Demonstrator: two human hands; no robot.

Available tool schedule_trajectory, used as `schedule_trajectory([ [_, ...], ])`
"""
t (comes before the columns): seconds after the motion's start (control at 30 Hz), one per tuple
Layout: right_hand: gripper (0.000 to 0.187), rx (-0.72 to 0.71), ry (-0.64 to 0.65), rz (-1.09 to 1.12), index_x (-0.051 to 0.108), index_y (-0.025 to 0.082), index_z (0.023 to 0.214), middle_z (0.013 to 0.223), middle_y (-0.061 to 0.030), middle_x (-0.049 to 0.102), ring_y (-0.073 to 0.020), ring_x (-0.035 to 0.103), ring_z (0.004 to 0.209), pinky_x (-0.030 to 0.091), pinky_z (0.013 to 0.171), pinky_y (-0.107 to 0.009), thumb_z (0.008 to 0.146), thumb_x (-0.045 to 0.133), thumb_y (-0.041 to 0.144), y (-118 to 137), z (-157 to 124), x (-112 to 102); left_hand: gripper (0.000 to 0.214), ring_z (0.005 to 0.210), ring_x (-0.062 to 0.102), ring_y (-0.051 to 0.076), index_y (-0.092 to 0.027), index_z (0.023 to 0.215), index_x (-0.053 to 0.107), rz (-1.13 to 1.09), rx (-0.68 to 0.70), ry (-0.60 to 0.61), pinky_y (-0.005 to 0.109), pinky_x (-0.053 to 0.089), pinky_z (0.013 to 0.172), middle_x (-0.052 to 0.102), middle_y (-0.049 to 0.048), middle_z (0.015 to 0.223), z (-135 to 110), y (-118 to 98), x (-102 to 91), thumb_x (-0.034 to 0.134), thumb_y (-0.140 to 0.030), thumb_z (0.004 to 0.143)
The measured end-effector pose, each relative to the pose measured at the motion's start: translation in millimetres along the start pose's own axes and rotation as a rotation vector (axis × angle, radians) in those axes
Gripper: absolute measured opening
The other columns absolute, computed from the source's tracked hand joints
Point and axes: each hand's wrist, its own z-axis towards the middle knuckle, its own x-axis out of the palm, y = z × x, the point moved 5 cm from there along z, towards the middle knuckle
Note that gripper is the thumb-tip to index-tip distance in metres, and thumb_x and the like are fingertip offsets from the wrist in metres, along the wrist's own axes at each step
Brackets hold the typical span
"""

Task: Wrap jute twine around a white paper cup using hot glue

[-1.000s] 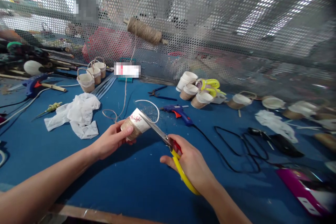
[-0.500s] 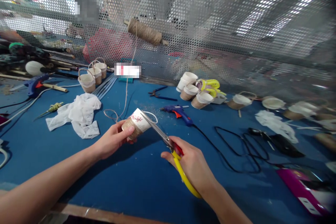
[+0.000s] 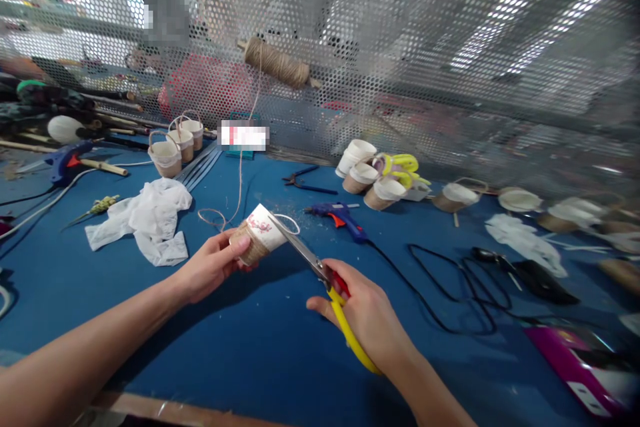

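Tilted on its side, a small white paper cup [image 3: 269, 235] with a reddish print and brown twine wound round its lower part is gripped by my left hand [image 3: 220, 260]. My right hand [image 3: 360, 310] holds a pair of scissors [image 3: 314, 260] with yellow and red handles. The blades reach the cup's rim, one seemingly at its mouth; whether they touch the paper I cannot tell. A thin strand of twine [image 3: 240, 180] runs from near the cup up to a twine spool [image 3: 277, 63] on the mesh panel.
A blue glue gun [image 3: 340, 217] and pliers [image 3: 305, 180] lie beyond my hands. Several twine-wrapped cups [image 3: 385, 192] stand at the back right, and more handled cups [image 3: 166, 159] at the left. White cloth [image 3: 145, 220] lies left; a black cable [image 3: 425, 293] loops at right.
The cup has turned slightly in my left hand, so more of its twine band shows. The scissors in my right hand have hardly moved.
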Motion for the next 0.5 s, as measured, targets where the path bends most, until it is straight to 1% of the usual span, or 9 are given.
schedule_trajectory([
  [0.17, 0.041, -0.02, -0.017, -0.037, 0.055, 0.02, 0.09, 0.068, 0.0004, 0.058, -0.0145, 0.054, 0.057, 0.046, 0.054, -0.026, 0.063, 0.069, 0.048, -1.4, 1.4, 1.4, 0.038, 0.07, 0.053, 0.013, -0.011, 0.1, 0.062, 0.062, 0.006, -0.016, 0.024, 0.038, 0.063, 0.063, 0.0072, 0.086, -1.7, -2.4, 0.4, 0.067, -0.036, 0.072],
  [0.37, 0.04, -0.015, -0.066, -0.045, 0.056, 0.02, 0.088, 0.066, -0.0015, 0.057, -0.0147, 0.053, 0.054, 0.045, 0.052, -0.027, 0.074, 0.054, 0.057, -1.3, 0.4, 2.1, 0.035, 0.068, 0.051, 0.012, -0.011, 0.098, 0.061, 0.104, 0.0, 0.011, 0.025, 0.038, 0.063, 0.061, 0.0055, 0.082, -1.8, 0.2, 0.8, 0.063, -0.037, 0.074],
  [0.5, 0.046, -0.032, -0.071, -0.052, 0.057, 0.018, 0.087, 0.063, -0.0016, 0.056, -0.0144, 0.052, 0.054, 0.044, 0.051, -0.026, 0.074, 0.049, 0.061, -0.4, -0.9, 2.4, 0.035, 0.069, 0.052, 0.012, -0.011, 0.098, 0.061, 0.093, -0.007, 0.004, 0.025, 0.038, 0.064, 0.062, 0.006, 0.083, -1.1, 0.9, 0.6, 0.064, -0.037, 0.074],
])
